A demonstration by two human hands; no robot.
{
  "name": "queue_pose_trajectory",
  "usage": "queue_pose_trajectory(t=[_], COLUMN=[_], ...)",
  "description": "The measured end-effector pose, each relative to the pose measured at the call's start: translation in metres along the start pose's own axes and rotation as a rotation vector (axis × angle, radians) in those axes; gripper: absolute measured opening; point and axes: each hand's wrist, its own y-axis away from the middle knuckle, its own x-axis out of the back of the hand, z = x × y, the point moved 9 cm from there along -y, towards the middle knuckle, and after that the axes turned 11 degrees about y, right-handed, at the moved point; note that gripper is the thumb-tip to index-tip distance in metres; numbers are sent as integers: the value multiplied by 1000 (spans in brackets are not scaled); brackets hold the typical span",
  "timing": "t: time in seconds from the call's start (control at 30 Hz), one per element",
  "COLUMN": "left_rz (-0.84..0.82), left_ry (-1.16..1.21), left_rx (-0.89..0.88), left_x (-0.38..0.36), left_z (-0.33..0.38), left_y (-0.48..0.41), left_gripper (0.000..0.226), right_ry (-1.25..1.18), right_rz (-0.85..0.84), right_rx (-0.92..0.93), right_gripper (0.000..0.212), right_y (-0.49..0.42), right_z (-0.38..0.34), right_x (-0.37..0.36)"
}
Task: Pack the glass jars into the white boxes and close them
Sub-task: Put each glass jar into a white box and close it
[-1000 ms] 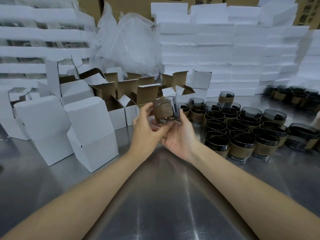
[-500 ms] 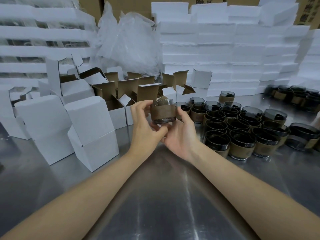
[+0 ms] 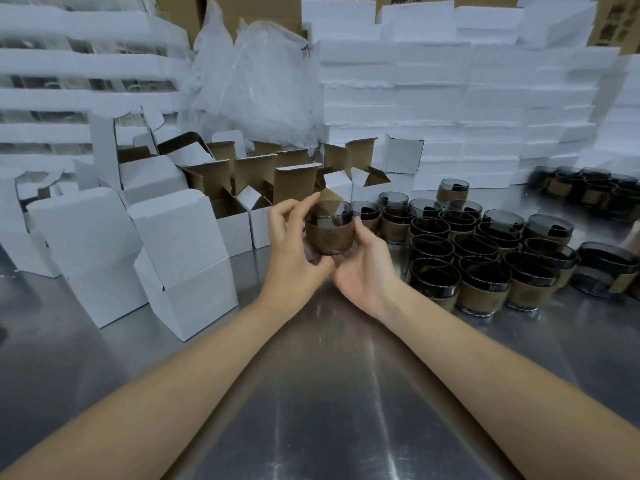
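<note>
A: Hands?
B: Left hand (image 3: 294, 247) and right hand (image 3: 363, 268) are together, both clamped on one jar (image 3: 330, 233). It's upright, held off the table (image 3: 329, 393), just in front of the open boxes (image 3: 235, 223). Left fingers curl round its rim side, right hand cups the base.
A: Progress?
B: Early, I'd say. Closed boxes (image 3: 183, 258) stand near on the left, but I can't tell if jars are inside. The held jar isn't boxed yet. A big cluster of loose jars (image 3: 485, 258) sits right of the hands, with another batch (image 3: 588, 188) far right at the back. Most is left: drop in, fold flaps, repeat.
A: Room?
B: Bare table under the forearms gives plenty. Tight spots are the raised brown flaps just behind the jar and the cluster just beside the right hand, easy to knock. Foam stacks (image 3: 450, 98) and a plastic bag (image 3: 256, 81) wall off the back, and the table's near edge isn't in view
</note>
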Motion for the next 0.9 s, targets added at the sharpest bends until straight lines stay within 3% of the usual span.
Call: queue_pose_trajectory(t=[0.33, 0.6, 0.77, 0.9], left_rz=[-77, -119, -131, -125], left_ry=[60, 61, 56, 99], left_rx=[66, 56, 65, 173], left_x=[-6, -8, -8, -10], left_z=[0, -2, -4, -12], left_y=[0, -2, -2, -1], left_gripper=[83, 73, 71, 62], right_ry=[-31, -91, -103, -37], right_rz=[24, 12, -1, -36], right_rx=[65, 107, 112, 81], right_gripper=[42, 25, 28, 37], right_y=[-3, 3, 3, 7], right_z=[-11, -18, -19, -16], right_x=[8, 3, 1, -2])
